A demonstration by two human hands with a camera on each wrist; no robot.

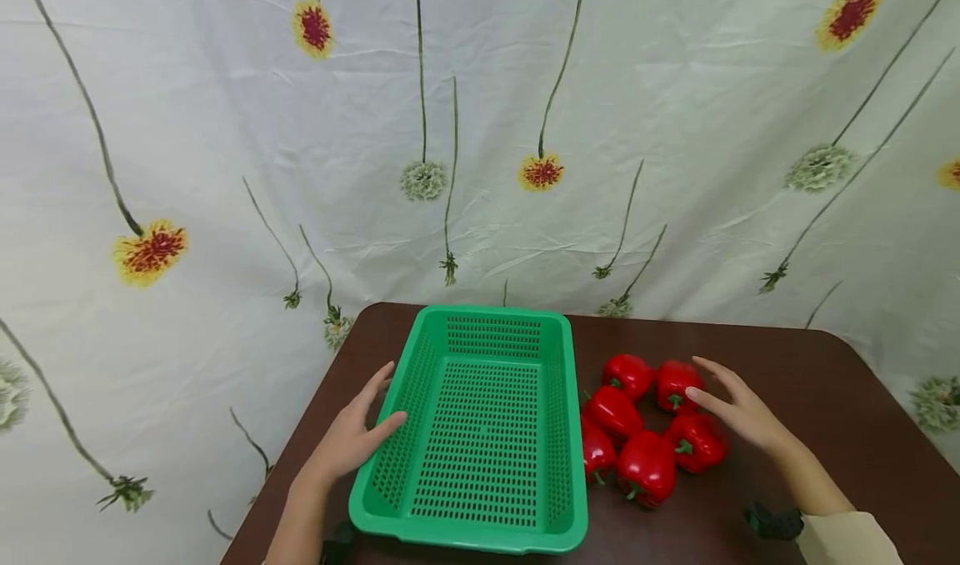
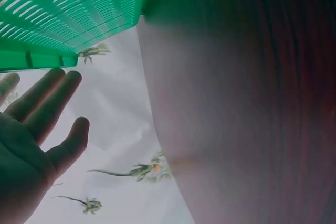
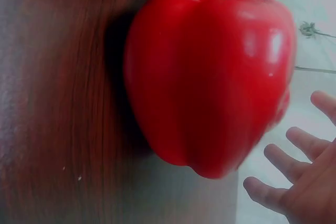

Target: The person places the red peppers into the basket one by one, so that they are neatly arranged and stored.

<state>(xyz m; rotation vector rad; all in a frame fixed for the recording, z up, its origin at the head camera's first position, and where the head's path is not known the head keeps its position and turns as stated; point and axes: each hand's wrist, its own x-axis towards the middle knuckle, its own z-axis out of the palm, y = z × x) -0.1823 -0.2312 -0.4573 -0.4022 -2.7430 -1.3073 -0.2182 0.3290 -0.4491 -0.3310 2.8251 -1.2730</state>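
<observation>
A green plastic basket (image 1: 573, 465) with slotted walls and floor stands on the table, nothing inside it. My left hand (image 1: 352, 436) is at the basket's left rim, thumb spread over the edge; in the left wrist view its fingers (image 2: 63, 90) are straight, below the green wall. Right of the basket lies a group of several red bell peppers (image 1: 647, 467) with green stems. Over the rear right of that group hovers my right hand (image 1: 746, 411), fingers spread and holding nothing. One bell pepper (image 3: 210, 77) fills the middle of the right wrist view, beside the fingers.
The dark brown wooden table (image 1: 787, 373) has rounded far corners. Behind it hangs a pale cloth (image 1: 480, 240) printed with flowers. A dark band (image 1: 776, 522) is worn on the right wrist, by a beige sleeve (image 1: 847, 538).
</observation>
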